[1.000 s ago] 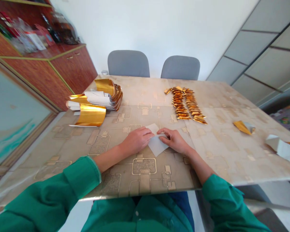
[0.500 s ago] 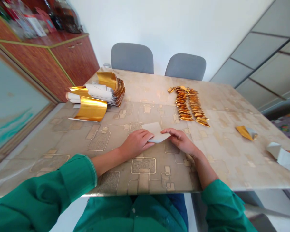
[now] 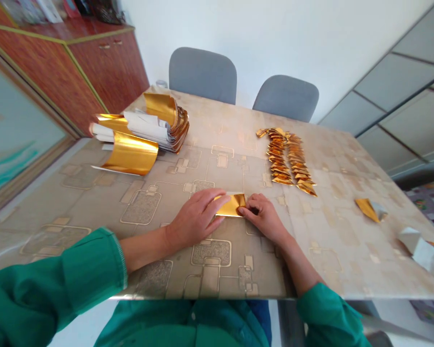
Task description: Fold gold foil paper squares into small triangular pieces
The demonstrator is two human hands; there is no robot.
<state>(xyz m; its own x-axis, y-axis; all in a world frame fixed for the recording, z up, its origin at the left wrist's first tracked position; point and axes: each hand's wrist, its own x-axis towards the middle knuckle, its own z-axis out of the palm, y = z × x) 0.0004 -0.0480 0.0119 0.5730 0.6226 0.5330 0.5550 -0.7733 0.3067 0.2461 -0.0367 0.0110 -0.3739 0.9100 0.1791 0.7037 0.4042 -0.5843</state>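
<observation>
A sheet of gold foil paper (image 3: 230,206), folded into a narrow strip with the gold side up, lies on the table in front of me. My left hand (image 3: 198,214) grips its left end, fingers across the top and thumb by the near edge. At the right end, my right hand (image 3: 265,217) pinches the paper between thumb and curled fingers, and the foil creases there. Part of each end is hidden under the fingers.
Stacked gold and white paper sheets (image 3: 148,127) lie at the back left, with a curved gold sheet (image 3: 132,154) in front. Two rows of folded gold pieces (image 3: 280,159) lie back right. A small gold piece (image 3: 368,209) and white scraps (image 3: 419,248) lie far right. Chairs (image 3: 202,74) stand behind.
The paper has gone from white side up to a flat gold strip. My left hand now reaches over its left end, and my right fingers have curled in at the right end.
</observation>
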